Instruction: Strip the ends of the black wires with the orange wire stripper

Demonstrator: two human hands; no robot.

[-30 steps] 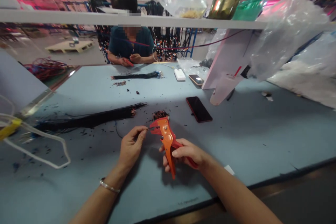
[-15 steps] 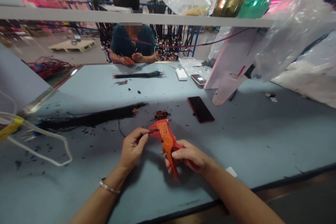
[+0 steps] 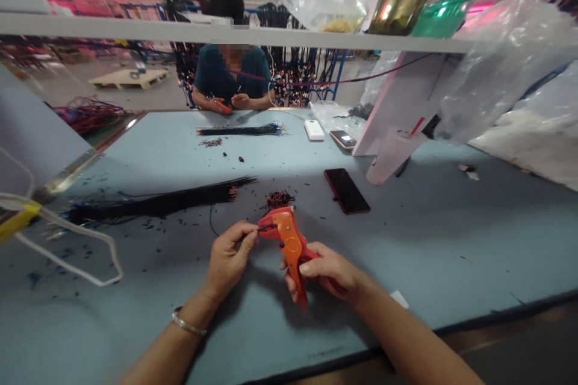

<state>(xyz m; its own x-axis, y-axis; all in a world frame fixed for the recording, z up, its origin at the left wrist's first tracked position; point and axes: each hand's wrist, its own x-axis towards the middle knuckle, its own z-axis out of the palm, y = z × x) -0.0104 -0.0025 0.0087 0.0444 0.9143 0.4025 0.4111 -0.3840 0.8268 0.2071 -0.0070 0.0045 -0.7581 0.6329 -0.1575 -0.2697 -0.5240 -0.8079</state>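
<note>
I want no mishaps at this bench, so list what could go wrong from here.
The left hand pinches a wire close to the tool and might get nipped.
The scraps lie just past the tool, so a bump could scatter them.
The phone lies nearby and could catch stray bits.

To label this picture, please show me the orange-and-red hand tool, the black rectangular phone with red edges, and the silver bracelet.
Hand tool (image 3: 293, 245): head view, on its orange body.
Black phone (image 3: 347, 190): head view, on its screen.
Bracelet (image 3: 186, 325): head view, on its outer band.
</note>
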